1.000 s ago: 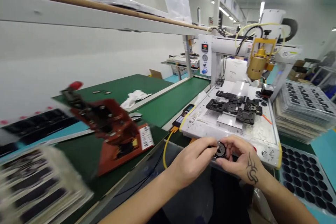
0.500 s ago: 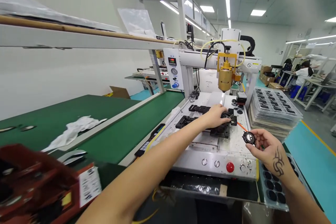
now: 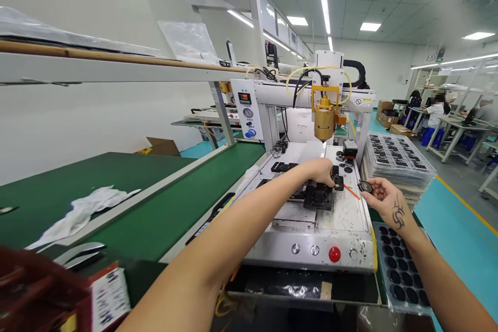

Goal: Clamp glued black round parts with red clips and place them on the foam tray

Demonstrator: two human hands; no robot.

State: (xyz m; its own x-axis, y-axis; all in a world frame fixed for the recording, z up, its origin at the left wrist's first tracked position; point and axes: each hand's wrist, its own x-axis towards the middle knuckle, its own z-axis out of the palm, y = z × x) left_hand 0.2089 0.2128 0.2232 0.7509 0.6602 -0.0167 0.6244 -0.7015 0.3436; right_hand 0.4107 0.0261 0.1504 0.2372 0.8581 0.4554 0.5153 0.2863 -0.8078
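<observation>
My right hand [image 3: 383, 198] holds a round black watch case [image 3: 365, 187] by its edge, between thumb and fingers, just off the right side of the machine bed. The case is turned nearly edge-on. Over the black fixture [image 3: 319, 197] on the bed, my left hand [image 3: 322, 171] has its fingers bent down and pressed together at the fixture's right end. What they grip there is hidden behind the hand. An orange stick [image 3: 352, 191] lies between the two hands. Above hangs the machine's gold-coloured dispensing head [image 3: 324, 122].
Clear trays with dark parts [image 3: 399, 153] are stacked right of the machine. A tray of round black discs [image 3: 400, 270] lies at front right. The front panel carries a red button [image 3: 334, 254]. A green conveyor belt [image 3: 187, 207] runs along the left, near a white cloth [image 3: 87, 212].
My left hand's fingers have curled down at the fixture, where they lay flatter before. My right hand has tilted the watch case from face-on to nearly edge-on. The view has shifted slightly.
</observation>
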